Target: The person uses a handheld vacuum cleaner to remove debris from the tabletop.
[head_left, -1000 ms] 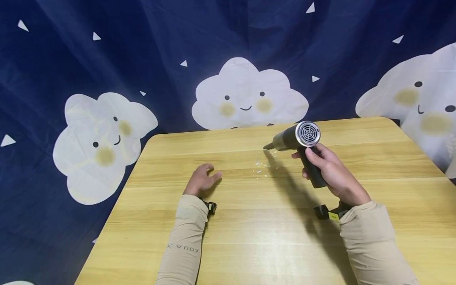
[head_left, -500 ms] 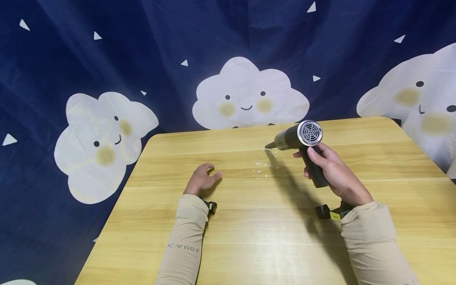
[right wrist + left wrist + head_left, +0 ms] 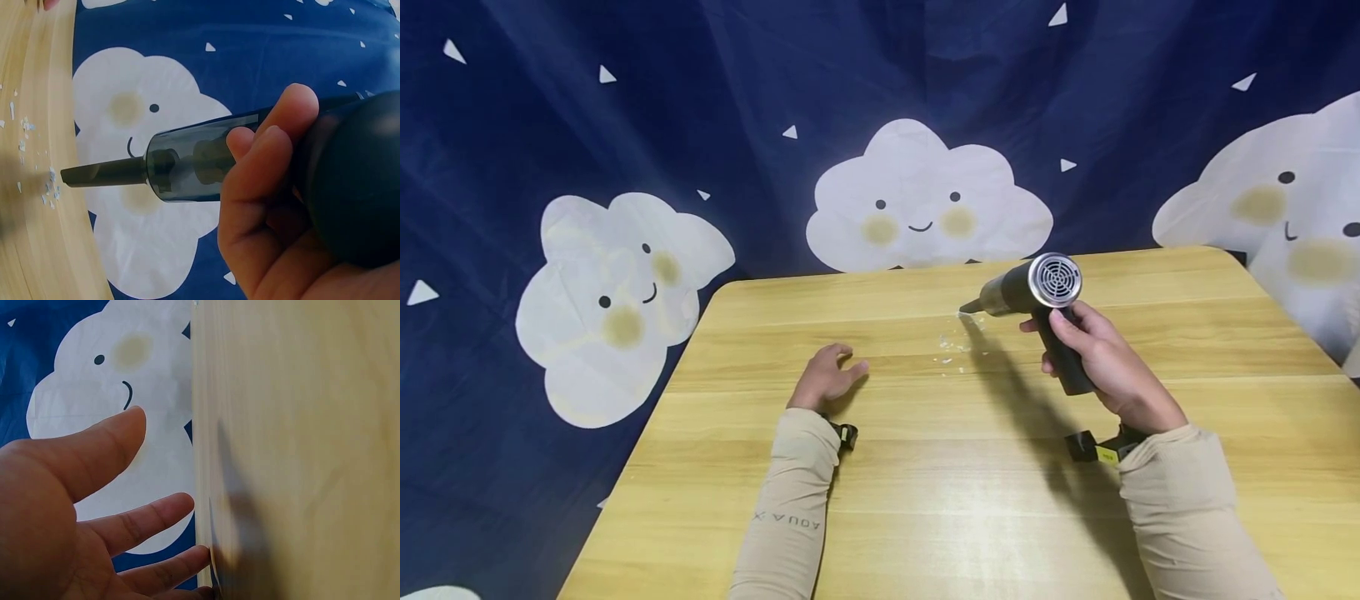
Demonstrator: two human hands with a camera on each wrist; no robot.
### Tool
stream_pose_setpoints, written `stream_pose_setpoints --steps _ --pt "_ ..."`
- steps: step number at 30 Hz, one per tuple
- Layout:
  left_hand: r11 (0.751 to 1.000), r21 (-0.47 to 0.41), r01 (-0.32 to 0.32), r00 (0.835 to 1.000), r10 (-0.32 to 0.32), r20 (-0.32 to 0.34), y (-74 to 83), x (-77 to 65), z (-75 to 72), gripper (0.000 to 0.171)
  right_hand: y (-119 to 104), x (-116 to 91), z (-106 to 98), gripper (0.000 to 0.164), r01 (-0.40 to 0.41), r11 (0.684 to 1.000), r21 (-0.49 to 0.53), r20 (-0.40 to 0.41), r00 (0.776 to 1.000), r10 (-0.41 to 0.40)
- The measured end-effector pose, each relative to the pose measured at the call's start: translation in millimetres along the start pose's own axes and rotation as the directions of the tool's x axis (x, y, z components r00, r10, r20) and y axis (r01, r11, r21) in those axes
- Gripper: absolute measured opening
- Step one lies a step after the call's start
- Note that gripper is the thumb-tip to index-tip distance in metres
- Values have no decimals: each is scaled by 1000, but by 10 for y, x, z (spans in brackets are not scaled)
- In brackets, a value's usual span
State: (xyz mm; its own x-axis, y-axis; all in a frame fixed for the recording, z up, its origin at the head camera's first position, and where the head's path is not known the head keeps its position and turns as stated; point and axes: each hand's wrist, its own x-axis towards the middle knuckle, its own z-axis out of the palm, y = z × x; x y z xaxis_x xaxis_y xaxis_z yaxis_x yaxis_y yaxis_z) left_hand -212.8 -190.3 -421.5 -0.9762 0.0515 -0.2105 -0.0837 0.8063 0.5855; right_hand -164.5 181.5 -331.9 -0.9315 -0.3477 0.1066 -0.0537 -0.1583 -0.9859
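Note:
A black handheld vacuum cleaner [image 3: 1011,290] with a silver vented end is gripped round its handle by my right hand [image 3: 1101,358]. Its narrow nozzle [image 3: 103,172] points down and left, the tip close over small white paper scraps [image 3: 953,343] scattered on the table. In the right wrist view the see-through dust cup [image 3: 187,162] shows between nozzle and fingers. My left hand [image 3: 826,377] rests at the table left of the scraps, holding nothing. Its fingers [image 3: 140,522] are relaxed and spread apart in the left wrist view.
The wooden table [image 3: 895,492] has rounded far corners. Behind it hangs a dark blue curtain [image 3: 760,67] printed with smiling white clouds. Black wrist cameras [image 3: 1093,448] are strapped under both sleeves.
The vacuum cleaner and my right hand have shifted very slightly to the right. The left hand stays where it was, and the scraps lie about as before.

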Motion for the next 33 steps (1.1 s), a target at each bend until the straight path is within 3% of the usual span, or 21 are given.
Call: stream_pose_setpoints --steps 33 --pt "1000 -27 8 1000 -9 -8 26 1 9 57 -12 -18 -12 24 0 1000 -11 -7 1000 0"
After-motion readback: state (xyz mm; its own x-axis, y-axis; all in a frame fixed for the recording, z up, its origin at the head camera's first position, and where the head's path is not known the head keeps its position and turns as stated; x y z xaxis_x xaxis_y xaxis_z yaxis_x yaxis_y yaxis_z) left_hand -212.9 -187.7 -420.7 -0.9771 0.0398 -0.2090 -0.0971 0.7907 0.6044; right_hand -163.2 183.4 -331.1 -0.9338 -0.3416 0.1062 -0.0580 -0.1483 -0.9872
